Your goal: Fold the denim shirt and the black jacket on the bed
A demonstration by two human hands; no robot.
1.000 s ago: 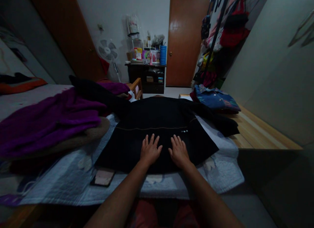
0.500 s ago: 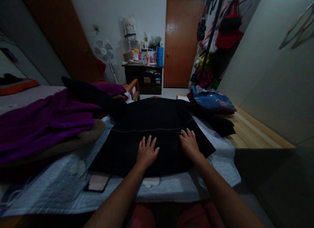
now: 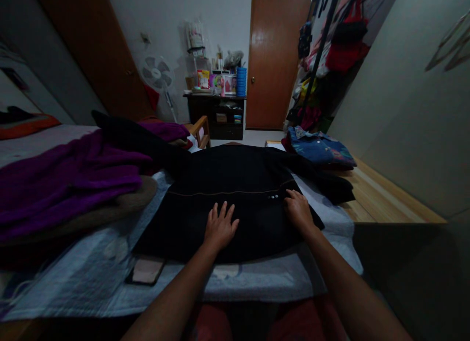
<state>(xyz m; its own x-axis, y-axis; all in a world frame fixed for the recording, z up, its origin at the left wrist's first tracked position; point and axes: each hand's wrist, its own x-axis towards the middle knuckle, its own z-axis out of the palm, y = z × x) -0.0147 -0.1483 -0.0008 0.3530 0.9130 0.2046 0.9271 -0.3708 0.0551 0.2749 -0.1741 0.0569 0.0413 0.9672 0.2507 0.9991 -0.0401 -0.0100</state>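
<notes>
A black long-sleeved garment [image 3: 235, 172] lies spread out, its sleeves reaching to both sides and a thin brown line of trim running across it. Flat on its lower middle part rests my left hand [image 3: 221, 224], fingers spread. My right hand [image 3: 298, 210] lies on the garment near its right side, fingers stretched out and nothing seen in them. Just left of that hand, a few small shiny dots [image 3: 272, 197] show on the black cloth. The pale blue quilted cover [image 3: 257, 282] lies beneath the garment.
Purple clothing [image 3: 73, 179] is heaped at the left. A phone-like flat object [image 3: 147, 271] lies by the garment's lower left corner. Folded denim clothing [image 3: 319, 147] sits on the wooden board [image 3: 392, 199] at right. Beyond stand a fan [image 3: 157, 74] and a wooden chair [image 3: 201, 130].
My right hand has slid to the right over the garment, uncovering the small shiny dots. My left hand has stayed in place.
</notes>
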